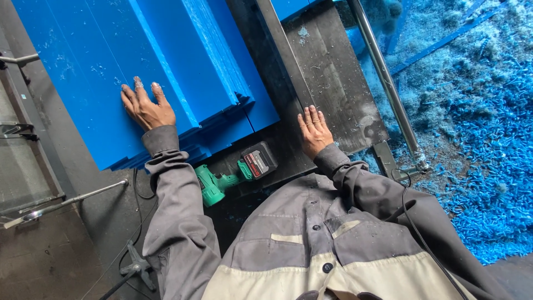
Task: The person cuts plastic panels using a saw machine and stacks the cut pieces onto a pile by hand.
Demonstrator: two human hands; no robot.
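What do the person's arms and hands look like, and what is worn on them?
Both arms wear long grey work-jacket sleeves, creased, with buttoned-looking cuffs. The left hand and right hand are bare, without gloves; pale dust marks the left fingertips. A thin black cable crosses the right sleeve.

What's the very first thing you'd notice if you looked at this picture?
The big stack of bright blue boards at the top left, with the left hand pressed flat on it. On the right, a heap of blue shavings covers the floor. Between the arms lies a green cordless drill, and the right hand rests on the dark metal table.
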